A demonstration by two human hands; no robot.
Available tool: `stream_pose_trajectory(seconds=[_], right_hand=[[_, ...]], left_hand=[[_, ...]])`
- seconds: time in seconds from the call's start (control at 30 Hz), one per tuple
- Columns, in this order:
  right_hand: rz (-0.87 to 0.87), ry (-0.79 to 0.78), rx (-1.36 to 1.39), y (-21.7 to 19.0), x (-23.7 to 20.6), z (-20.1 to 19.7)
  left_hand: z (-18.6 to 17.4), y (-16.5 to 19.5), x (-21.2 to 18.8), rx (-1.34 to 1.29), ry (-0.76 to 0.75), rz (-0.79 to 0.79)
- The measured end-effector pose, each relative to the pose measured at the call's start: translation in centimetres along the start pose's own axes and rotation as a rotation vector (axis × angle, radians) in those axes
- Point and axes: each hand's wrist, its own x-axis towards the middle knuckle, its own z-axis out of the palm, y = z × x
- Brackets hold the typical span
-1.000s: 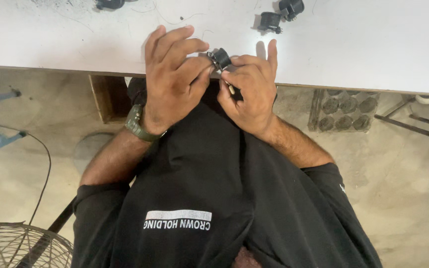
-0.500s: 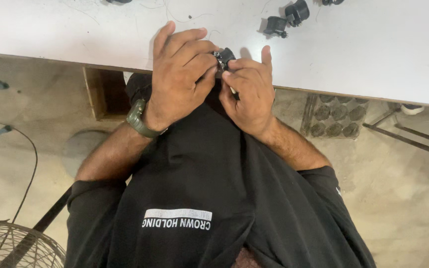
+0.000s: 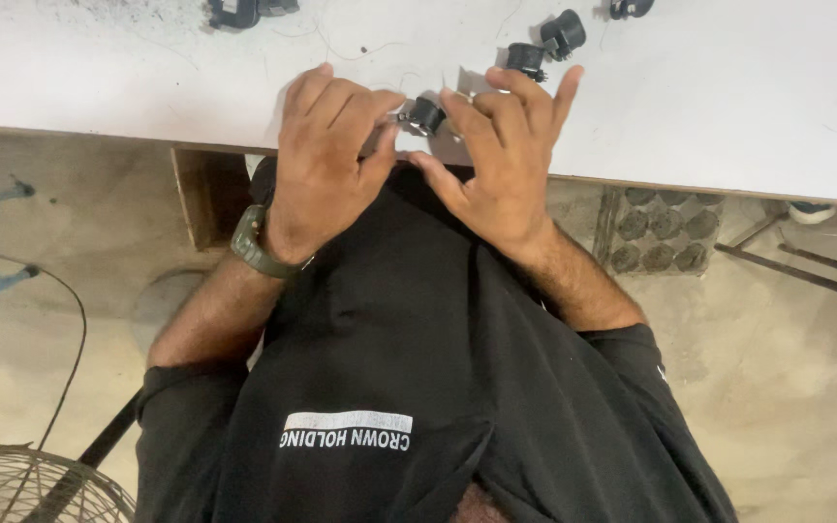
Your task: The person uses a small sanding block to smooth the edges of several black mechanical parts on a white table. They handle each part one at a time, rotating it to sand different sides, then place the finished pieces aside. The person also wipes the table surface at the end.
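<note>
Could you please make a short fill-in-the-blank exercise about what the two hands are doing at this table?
1. Both hands pinch a small ____ round part.
2. The left hand wears a ____ on its wrist.
3. The part is held above the edge of the ____ table.

Missing words: black; watch; white

Partly hidden part, cropped edges.
Small black part (image 3: 425, 115) mostly covered by fingertips of left hand (image 3: 326, 160) and right hand (image 3: 501, 160); grip unclear. Black pieces (image 3: 239, 12) at top edge and fan (image 3: 21, 484) at lower left cut off.

Black small part (image 3: 425, 115), white table (image 3: 728, 107), olive-green watch (image 3: 254, 244).
</note>
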Motion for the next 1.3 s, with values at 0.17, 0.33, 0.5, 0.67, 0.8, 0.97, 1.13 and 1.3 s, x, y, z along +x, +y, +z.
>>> stream_pose_trajectory(seconds=[0.17, 0.33, 0.5, 0.67, 0.8, 0.97, 1.13, 1.3], right_hand=[[-0.079, -0.069, 0.036, 0.3, 0.7, 0.0], [-0.124, -0.083, 0.036, 0.7, 0.4, -0.3], [-0.067, -0.042, 0.021, 1.2, 0.1, 0.0], [-0.069, -0.031, 0.044, 1.0, -0.1, 0.2], [-0.11, -0.09, 0.051, 1.1, -0.1, -0.2], [-0.15, -0.094, 0.023, 1.2, -0.1, -0.4], [-0.104, -0.102, 0.047, 1.0, -0.1, -0.4], [-0.075, -0.082, 0.062, 0.9, -0.2, -0.6]], left_hand=[[-1.5, 0.1, 1.3, -0.005, -0.008, 0.026], [-1.6, 0.5, 1.4, 0.02, -0.139, 0.077], [-1.4, 0.4, 0.5, 0.132, -0.09, 0.131], [-0.8, 1.0, 0.2, 0.219, -0.089, 0.23], [-0.5, 1.4, 0.6, 0.187, -0.077, 0.223], [-0.7, 1.2, 0.9, -0.074, -0.1, -0.06], [-1.1, 0.8, 1.0, -0.202, -0.165, -0.214], [-0.3, 0.8, 0.7, -0.167, -0.12, -0.196]])
